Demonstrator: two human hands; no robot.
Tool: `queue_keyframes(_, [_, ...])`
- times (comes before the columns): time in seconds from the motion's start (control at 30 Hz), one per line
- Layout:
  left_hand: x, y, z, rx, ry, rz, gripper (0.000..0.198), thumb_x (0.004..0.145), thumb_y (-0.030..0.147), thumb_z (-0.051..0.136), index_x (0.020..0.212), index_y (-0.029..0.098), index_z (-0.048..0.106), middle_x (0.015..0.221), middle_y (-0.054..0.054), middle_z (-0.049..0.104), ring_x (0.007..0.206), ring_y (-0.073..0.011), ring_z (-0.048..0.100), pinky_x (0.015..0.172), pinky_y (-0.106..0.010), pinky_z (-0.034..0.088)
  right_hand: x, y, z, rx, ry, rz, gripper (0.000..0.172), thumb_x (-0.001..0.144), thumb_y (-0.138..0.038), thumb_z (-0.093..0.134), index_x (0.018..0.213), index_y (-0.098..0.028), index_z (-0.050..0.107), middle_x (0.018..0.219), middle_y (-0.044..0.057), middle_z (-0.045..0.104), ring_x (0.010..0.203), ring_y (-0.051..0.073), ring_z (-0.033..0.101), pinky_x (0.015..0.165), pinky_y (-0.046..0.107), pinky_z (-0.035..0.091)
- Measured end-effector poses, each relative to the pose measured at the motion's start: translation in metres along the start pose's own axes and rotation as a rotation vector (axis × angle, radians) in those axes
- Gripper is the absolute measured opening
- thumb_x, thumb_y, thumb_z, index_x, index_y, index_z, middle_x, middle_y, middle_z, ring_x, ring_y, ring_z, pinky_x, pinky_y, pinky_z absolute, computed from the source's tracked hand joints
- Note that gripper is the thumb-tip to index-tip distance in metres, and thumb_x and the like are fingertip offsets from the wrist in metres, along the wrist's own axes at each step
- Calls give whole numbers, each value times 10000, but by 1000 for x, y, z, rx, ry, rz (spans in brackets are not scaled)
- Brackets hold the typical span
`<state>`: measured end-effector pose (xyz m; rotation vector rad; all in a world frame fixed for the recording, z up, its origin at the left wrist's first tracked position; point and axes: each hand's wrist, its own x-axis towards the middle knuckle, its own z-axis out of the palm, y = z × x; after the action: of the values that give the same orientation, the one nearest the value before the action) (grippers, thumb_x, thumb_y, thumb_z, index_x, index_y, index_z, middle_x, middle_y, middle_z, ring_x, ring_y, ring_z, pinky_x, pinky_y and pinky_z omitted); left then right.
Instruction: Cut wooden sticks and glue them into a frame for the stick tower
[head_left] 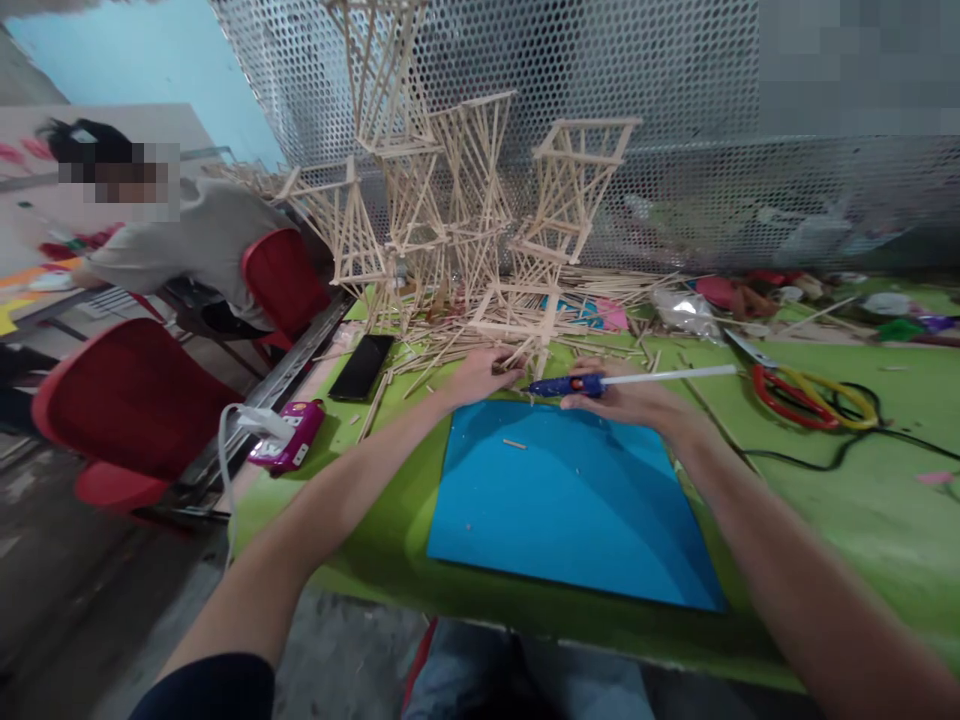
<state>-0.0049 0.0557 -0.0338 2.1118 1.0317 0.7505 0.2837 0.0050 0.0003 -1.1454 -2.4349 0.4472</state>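
My right hand [626, 397] is closed around a blue hot glue gun [562, 385] with a white glue stick [671, 375] sticking out to the right; its nozzle points left. My left hand [480, 375] rests at the base of the wooden stick structures [465, 220], fingers curled on thin sticks near the nozzle. Both hands lie at the far edge of a blue mat [570, 500] on the green table [862, 500].
A black phone [362, 366] and a pink power strip [289, 435] lie at the left. Red-and-yellow scissors [806, 395] and a black cable [847, 445] lie at the right. Loose sticks litter the back. A person [180, 240] sits by red chairs [120, 410] at the left. Perforated metal panel [675, 100] behind.
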Motion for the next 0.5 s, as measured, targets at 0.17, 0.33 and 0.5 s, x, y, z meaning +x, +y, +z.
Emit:
queue_keyframes(0.17, [-1, -4, 2, -130, 13, -18, 426, 958, 495, 726, 1197, 149, 796, 1086, -74, 803, 880, -182, 690, 806, -288, 528, 8, 4, 13, -36, 59, -14, 404, 893, -633, 745, 763, -256, 678, 810, 57, 746, 800, 255, 708, 768, 364, 561])
queue_keyframes(0.33, [0, -8, 2, -211, -1, -14, 445, 935, 496, 753, 1184, 130, 789, 1064, -82, 791, 855, -173, 675, 783, -282, 508, 5, 21, 31, -15, 162, 92, 345, 845, -653, 792, 788, -315, 750, 863, 28, 782, 790, 268, 729, 715, 388, 594])
queue_keyframes(0.5, [0, -10, 5, -252, -2, -26, 434, 926, 494, 764, 1159, 129, 781, 1039, -69, 779, 837, -164, 658, 774, -282, 505, 4, 21, 35, -84, 209, 173, 358, 807, -677, 821, 793, -321, 781, 910, 31, 802, 803, 273, 743, 691, 386, 598])
